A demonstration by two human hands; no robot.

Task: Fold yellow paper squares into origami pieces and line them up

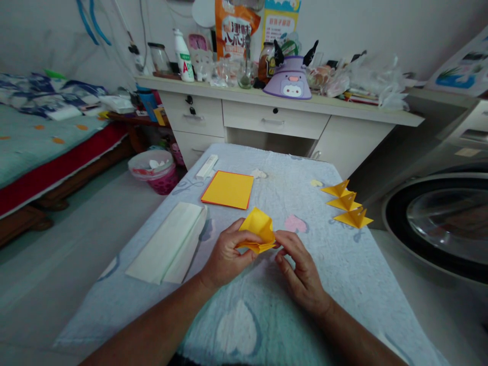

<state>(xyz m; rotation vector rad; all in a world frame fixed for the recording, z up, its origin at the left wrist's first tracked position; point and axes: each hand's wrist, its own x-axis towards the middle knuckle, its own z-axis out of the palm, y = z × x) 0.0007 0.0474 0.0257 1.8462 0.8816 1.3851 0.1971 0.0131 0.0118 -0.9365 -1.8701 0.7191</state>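
Note:
A partly folded sheet of yellow origami paper is held above the cloth-covered table, its upper flap spread apart like a small pocket. My left hand pinches it from the left, thumb below and fingers over the lower folds. At its right corner, my right hand touches the paper with the index fingertip; the thumb is apart from that finger. Just beyond lies a square stack of yellow paper with orange-red edges showing. Three folded yellow paper pieces with pointed tips stand in a row at the right.
A folded pale cloth or paper and a small white box lie on the table's left. A pink waste bin stands on the floor. Behind is a cluttered white desk; a washing machine is at right.

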